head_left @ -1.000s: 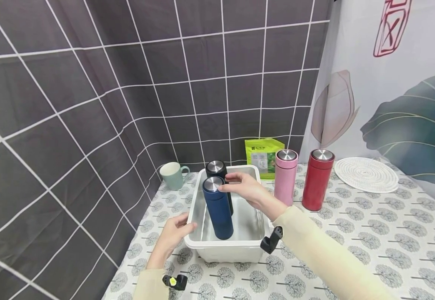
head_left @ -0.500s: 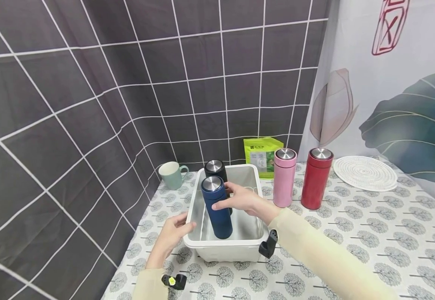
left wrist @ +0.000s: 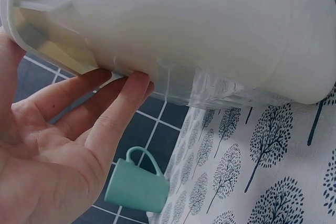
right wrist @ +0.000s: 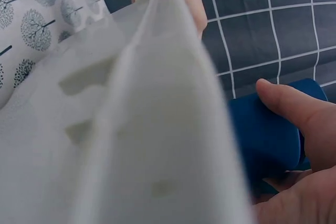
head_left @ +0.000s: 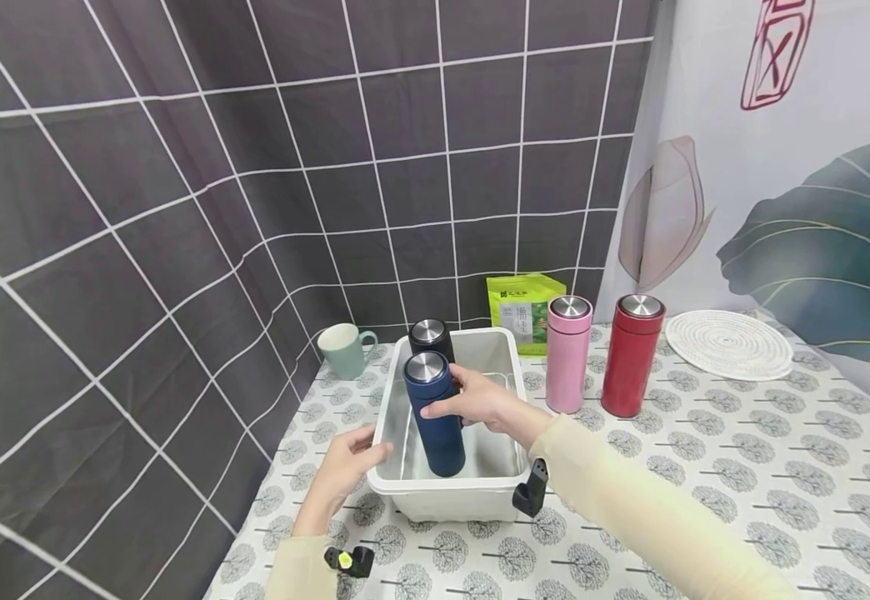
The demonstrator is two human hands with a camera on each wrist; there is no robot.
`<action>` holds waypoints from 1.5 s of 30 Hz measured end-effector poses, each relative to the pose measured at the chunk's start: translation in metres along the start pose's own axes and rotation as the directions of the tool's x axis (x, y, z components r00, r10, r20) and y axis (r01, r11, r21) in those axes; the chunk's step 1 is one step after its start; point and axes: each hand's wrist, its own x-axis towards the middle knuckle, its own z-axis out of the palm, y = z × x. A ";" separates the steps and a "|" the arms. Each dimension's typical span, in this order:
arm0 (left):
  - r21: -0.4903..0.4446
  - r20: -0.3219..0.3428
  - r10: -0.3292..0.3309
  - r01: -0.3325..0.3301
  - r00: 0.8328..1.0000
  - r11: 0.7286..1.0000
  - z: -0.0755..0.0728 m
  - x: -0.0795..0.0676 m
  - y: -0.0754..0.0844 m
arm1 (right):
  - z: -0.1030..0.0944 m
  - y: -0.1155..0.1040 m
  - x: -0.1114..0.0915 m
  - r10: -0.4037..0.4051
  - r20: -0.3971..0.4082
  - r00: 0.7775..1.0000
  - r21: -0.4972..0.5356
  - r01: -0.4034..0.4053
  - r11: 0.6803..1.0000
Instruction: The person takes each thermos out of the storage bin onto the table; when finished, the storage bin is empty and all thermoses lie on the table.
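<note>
A navy blue thermos bottle [head_left: 438, 446] with a steel-topped lid stands upright in a white plastic bin [head_left: 453, 485]. Around its upper body my right hand [head_left: 480, 402] is wrapped, thumb on the near side, the other fingers mostly hidden behind. In the right wrist view the bin wall partly covers the blue thermos bottle [right wrist: 265, 135]. My left hand [head_left: 345, 468] holds the bin's left side, thumb at the rim; in the left wrist view its fingertips press the outer wall. Directly behind the blue bottle is a black thermos bottle [head_left: 431, 335], also in the bin.
To the bin's right stand a pink thermos bottle [head_left: 568, 358] and a red thermos bottle [head_left: 633, 358]. A green pouch [head_left: 527, 312] is at the back. The mint mug [head_left: 342, 353] sits left of the bin, and a white round woven mat [head_left: 727, 344] lies far right.
My right hand has come down from beside the blue thermos bottle's lid and now grips its upper body. The left hand stays on the bin.
</note>
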 end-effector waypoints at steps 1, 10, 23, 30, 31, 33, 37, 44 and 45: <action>-0.003 0.001 0.001 -0.001 1.000 1.000 0.000 0.000 0.000 | 0.000 0.000 0.000 0.003 0.002 1.000 0.000 -0.003 1.000; 0.002 -0.008 0.010 -0.010 1.000 1.000 0.001 0.001 -0.001 | -0.008 -0.004 -0.002 0.012 0.012 1.000 -0.042 -0.012 0.999; -0.007 -0.032 0.010 -0.011 0.999 1.000 0.001 -0.003 -0.002 | -0.023 -0.017 -0.016 -0.091 -0.036 0.995 -0.089 0.087 0.992; -0.003 -0.027 0.005 -0.005 1.000 1.000 0.001 -0.003 -0.005 | -0.027 -0.025 -0.028 -0.338 -0.056 0.940 -0.305 0.306 0.902; 0.000 -0.028 0.005 -0.005 1.000 1.000 0.001 -0.003 -0.005 | -0.028 -0.027 -0.031 -0.370 -0.055 0.927 -0.322 0.334 0.886; 0.007 -0.029 0.009 -0.009 1.000 1.000 0.001 -0.002 -0.006 | -0.030 -0.030 -0.036 -0.422 -0.055 0.905 -0.341 0.380 0.860; 0.009 -0.030 0.010 -0.010 0.999 1.000 0.001 -0.002 -0.004 | -0.035 -0.038 -0.044 -0.473 -0.056 0.879 -0.358 0.425 0.831; 0.026 -0.026 0.018 -0.017 0.999 1.000 0.001 -0.002 -0.003 | -0.054 -0.044 -0.053 -0.418 -0.105 0.903 -0.361 0.357 0.862; 0.028 -0.025 0.013 -0.012 1.000 1.000 0.001 -0.002 -0.003 | -0.057 -0.045 -0.054 -0.411 -0.114 0.904 -0.356 0.349 0.867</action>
